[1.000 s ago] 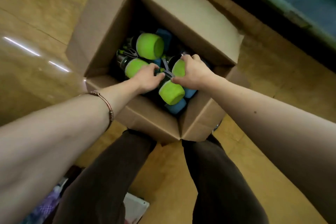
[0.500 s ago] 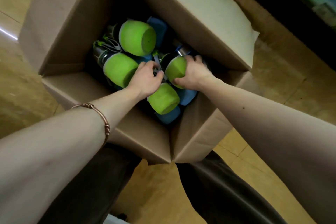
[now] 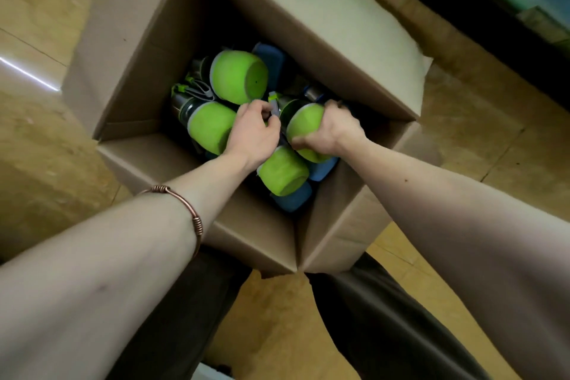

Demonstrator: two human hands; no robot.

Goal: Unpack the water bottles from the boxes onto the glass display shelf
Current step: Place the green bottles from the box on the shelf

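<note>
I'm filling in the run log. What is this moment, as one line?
stage: picking from cardboard box | right hand: grips green bottle | left hand: on strap | shelf: not in view

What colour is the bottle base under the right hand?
Bright green bottle base, seen in the head view.

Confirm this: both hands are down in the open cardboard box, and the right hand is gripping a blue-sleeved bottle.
Not quite. In the head view the right hand grips a green-sleeved bottle, not a blue one. Both hands, the left hand included, are indeed down in the open cardboard box.
</note>
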